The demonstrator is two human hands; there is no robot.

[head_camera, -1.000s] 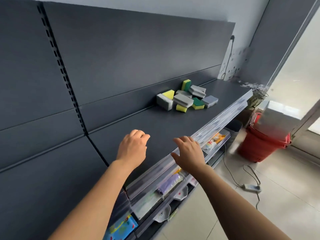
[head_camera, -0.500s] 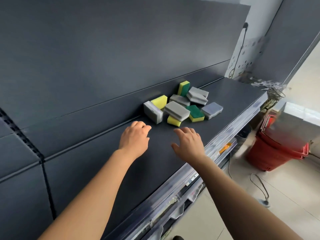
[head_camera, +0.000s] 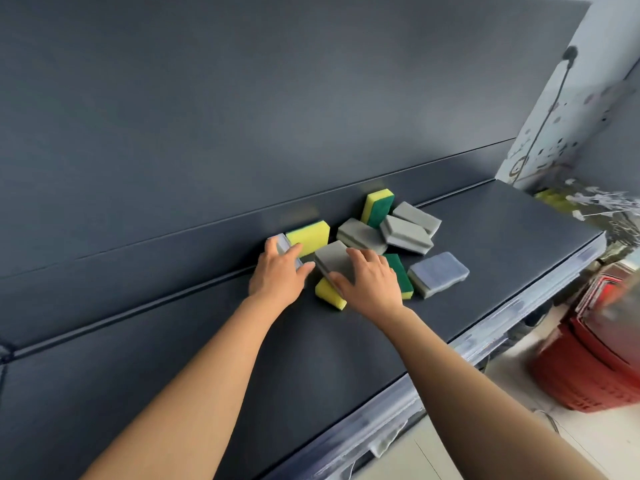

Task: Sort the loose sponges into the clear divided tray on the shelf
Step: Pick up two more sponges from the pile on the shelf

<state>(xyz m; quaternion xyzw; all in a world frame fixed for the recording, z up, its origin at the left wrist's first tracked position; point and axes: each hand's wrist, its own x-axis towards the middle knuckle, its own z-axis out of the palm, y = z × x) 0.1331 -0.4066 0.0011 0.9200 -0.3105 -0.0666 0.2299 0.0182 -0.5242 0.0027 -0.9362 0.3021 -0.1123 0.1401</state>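
Hands are now arriving at the pile of loose grey and yellow-green rectangular foam sponges [head_camera: 374, 237], having crossed the dark shelf [head_camera: 485, 237]; left hand [head_camera: 278, 275] is curling around a grey sponge [head_camera: 282, 244], right hand [head_camera: 369, 284] is pressing flat on another grey sponge [head_camera: 334, 259], nothing lifted; clear divided tray is not showing

The shelf [head_camera: 485, 230] under my hands is a flat dark charcoal, same as the back panel [head_camera: 242, 98] behind it. Sponges are a mix: a bright yellow one [head_camera: 309, 235], a yellow one with a dark green side [head_camera: 378, 207] standing at the back, a few plain grey ones [head_camera: 405, 233], a bluish-grey one [head_camera: 438, 273], and another yellow block [head_camera: 329, 294] poking out in front. The baskets [head_camera: 588, 368] off to my right are red. The far wall [head_camera: 571, 109] is white with little dark dots.
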